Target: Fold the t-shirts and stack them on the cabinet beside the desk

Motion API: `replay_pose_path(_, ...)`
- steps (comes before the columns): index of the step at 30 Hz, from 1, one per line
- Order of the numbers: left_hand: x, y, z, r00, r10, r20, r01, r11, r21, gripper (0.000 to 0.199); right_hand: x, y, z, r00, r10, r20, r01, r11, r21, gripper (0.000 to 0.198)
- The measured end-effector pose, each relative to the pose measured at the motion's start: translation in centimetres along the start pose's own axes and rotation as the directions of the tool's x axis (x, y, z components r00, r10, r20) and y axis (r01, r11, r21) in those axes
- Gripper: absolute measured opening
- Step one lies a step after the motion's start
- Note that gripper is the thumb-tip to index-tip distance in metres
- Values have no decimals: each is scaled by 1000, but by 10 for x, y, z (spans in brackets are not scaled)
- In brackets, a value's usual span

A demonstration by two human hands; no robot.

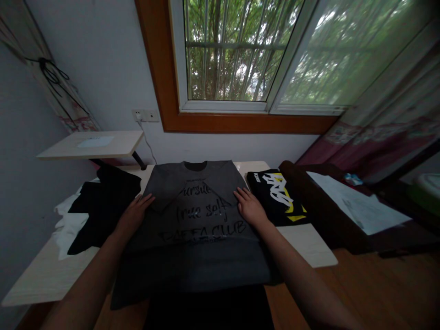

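A dark grey T-shirt (202, 261) with black lettering lies spread on the table, its neckline towards the wall and its lower end hanging over the near edge. My left hand (135, 211) rests on the shirt's left side, fingers stretched out. On the opposite side my right hand (250, 208) lies flat with its fingers apart on the fabric. Right of the shirt is a folded black garment (277, 197) with white and yellow print. A loose heap at the left holds black clothing (99, 211) and white clothing (63, 229).
The pale tabletop (37, 279) carries a small raised shelf (123, 143) at the back left. A brown padded piece of furniture (319, 215) with paper sheets (357, 206) on it stands at the right. Behind are the wall and a window (237, 55).
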State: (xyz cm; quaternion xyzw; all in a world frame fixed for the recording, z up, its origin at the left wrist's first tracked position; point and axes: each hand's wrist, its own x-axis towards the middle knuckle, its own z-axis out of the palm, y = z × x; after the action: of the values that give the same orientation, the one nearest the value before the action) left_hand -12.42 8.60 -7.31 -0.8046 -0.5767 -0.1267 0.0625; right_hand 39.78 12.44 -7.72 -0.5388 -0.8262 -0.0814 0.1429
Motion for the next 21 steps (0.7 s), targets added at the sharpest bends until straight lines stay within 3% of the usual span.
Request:
replay_pose_path(10,10,-25,17,999,31,18,-29,995,-95,67,6,-2,3,1000,6,23,-6,1000,6,54)
replay_pose_path(21,30,-38,18,999,2,49,3,994,-108,69,15,-4,8,1000,3,19,-3,1000,-20,56)
